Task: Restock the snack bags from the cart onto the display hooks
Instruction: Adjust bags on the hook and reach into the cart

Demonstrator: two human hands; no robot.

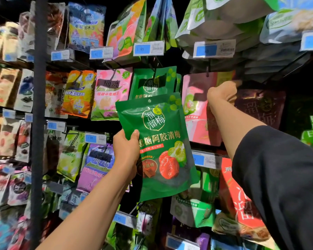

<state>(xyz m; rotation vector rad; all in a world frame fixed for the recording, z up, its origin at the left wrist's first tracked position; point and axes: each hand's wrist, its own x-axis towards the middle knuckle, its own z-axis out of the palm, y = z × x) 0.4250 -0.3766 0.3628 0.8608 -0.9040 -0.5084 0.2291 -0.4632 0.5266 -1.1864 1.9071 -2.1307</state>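
Observation:
My left hand [127,150] grips a green snack bag [159,147] by its left edge and holds it upright in front of the display. Its hang hole is at the top. Right behind it, matching green bags [152,82] hang on a hook. My right hand [222,92] is raised to the right, fingers closed, beside a pink bag [195,109] and a dark maroon bag [260,107]. What the right fingers close on is hidden. The cart is out of view.
Rows of hanging snack bags fill the wall, with blue price tags [148,48] on the hook ends. A dark vertical post [38,123] stands at the left. Pale green bags [224,18] bulge out overhead at upper right.

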